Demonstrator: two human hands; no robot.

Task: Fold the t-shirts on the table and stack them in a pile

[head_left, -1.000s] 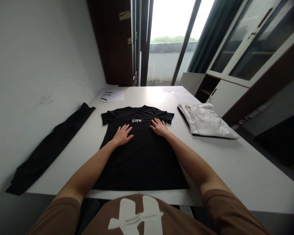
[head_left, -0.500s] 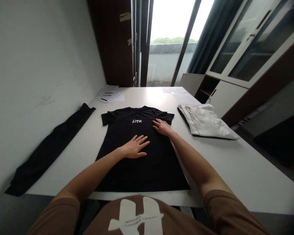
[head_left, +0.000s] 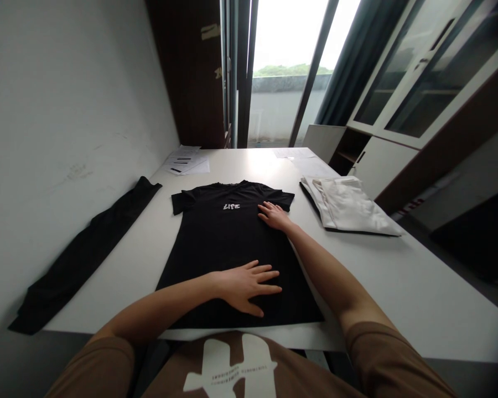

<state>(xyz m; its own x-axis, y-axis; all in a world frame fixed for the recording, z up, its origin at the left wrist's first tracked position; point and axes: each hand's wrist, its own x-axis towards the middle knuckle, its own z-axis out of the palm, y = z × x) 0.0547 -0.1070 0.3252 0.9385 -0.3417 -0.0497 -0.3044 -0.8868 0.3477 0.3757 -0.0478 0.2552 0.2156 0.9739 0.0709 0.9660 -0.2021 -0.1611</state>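
A black T-shirt [head_left: 216, 237] with small white lettering on its chest lies spread flat on the white table, its collar at the far end and its hem near me. My left hand [head_left: 247, 284] is over the lower right part of the shirt, palm down with fingers spread. Flat on the shirt's right side, just below the sleeve, rests my right hand [head_left: 275, 215], fingers stretched out. Neither hand grips the cloth.
Along the wall at left lies a folded black garment [head_left: 87, 249]. A stack of folded white cloth [head_left: 352, 204] sits on the right of the table [head_left: 398, 287]. Papers [head_left: 186, 161] lie at the far left corner, with more sheets [head_left: 307, 163] at the far right.
My left hand has slid from the middle of the shirt toward its hem and to the right. The right hand stays at the same spot; the shirt lies almost unchanged.
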